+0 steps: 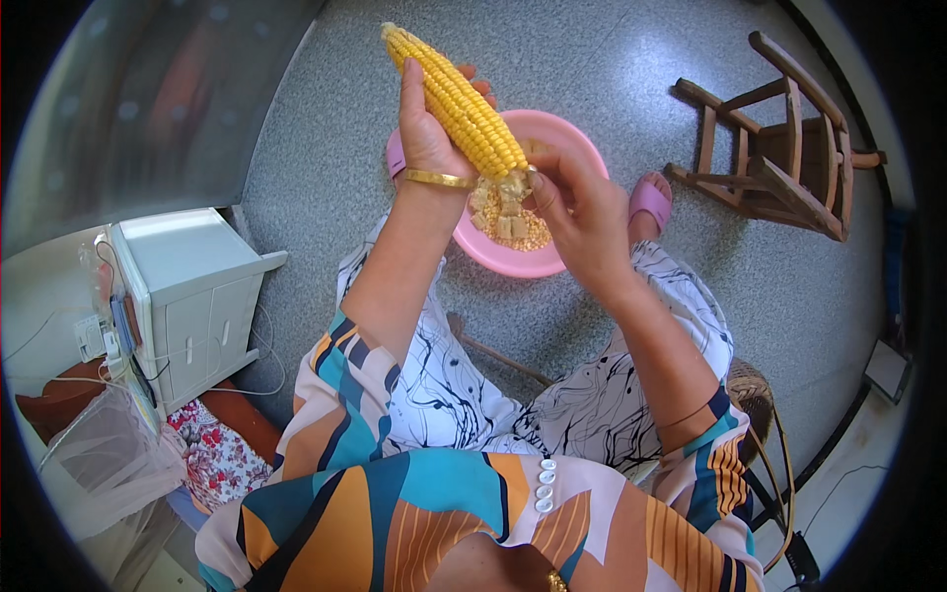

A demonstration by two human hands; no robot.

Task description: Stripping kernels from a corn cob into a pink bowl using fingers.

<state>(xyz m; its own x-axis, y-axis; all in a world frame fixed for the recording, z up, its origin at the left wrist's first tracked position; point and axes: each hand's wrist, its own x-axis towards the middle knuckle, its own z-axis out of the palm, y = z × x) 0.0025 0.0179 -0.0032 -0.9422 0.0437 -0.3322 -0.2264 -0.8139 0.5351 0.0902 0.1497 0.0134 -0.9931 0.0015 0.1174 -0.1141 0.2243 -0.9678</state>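
Observation:
An ear of yellow corn [462, 103] lies slanted along the palm of my left hand [427, 140], its tip pointing up and left. My left thumb rests on one side of it and the fingertips show on the other. At the lower end, the thumb and fingers of my right hand [581, 211] pinch around the stripped butt of the cob, near a small shiny object that I cannot identify. Below both hands stands a pink plastic basin [510, 263] holding loose corn kernels [529, 237] and bare cob pieces [512, 224]. My hands hide part of its rim.
The basin is on the speckled floor [333, 133] between my feet, which wear pink slippers [651, 203]. A wooden chair [769, 148] stands at the right. On the left are a white cabinet [207, 296], cables and a floral cloth [218, 451]. A woven seat [751, 392] shows beneath me.

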